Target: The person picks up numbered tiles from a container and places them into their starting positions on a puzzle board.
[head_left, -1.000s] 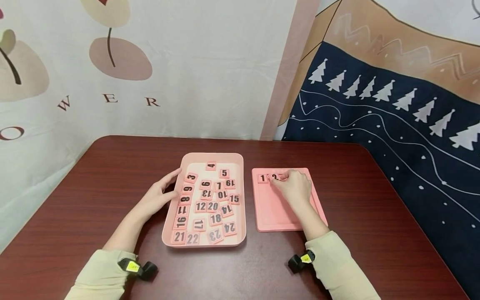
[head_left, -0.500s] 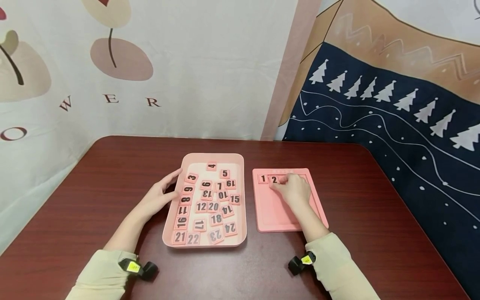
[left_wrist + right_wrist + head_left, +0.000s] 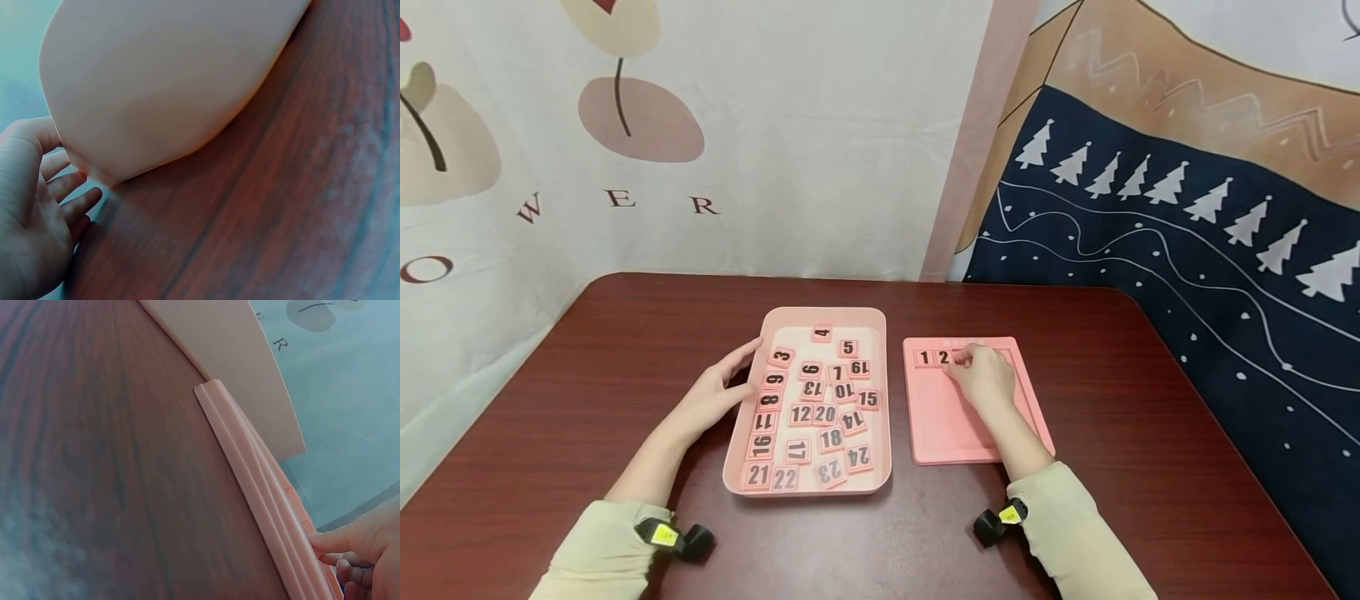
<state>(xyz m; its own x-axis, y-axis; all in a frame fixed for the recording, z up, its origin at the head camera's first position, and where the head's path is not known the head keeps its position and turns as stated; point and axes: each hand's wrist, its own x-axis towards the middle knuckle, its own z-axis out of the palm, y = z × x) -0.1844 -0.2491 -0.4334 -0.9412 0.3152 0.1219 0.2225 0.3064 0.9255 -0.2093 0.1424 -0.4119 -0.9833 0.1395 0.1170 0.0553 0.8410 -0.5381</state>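
Observation:
A pale pink tray (image 3: 882, 467) holds several loose number tiles, such as the 12 tile (image 3: 801, 414), turned in various directions. My left hand (image 3: 711, 398) touches the tray's left side with thumb and fingers spread; the left wrist view shows them against its outer wall (image 3: 156, 94). Right of the tray lies a flat pink framed board (image 3: 955, 417). In its top left corner the 1 tile (image 3: 923, 357) and the 2 tile (image 3: 943, 357) sit side by side, upright. My right hand (image 3: 988, 379) pinches at the right edge of the 2 tile with thumb and fingertips, partly covering the board's top row.
Everything rests on a dark red-brown wooden table (image 3: 1112, 375). A narrow strip of table separates tray and board. Behind the table hang a light curtain (image 3: 820, 150) and a navy one with white trees (image 3: 1097, 225). Each sleeve carries a black wrist camera (image 3: 992, 525).
The 2 tile has shifted slightly left, up against the 1 tile, with my right hand following it left. The 2 now shows uncovered. My left hand and the tray stay put.

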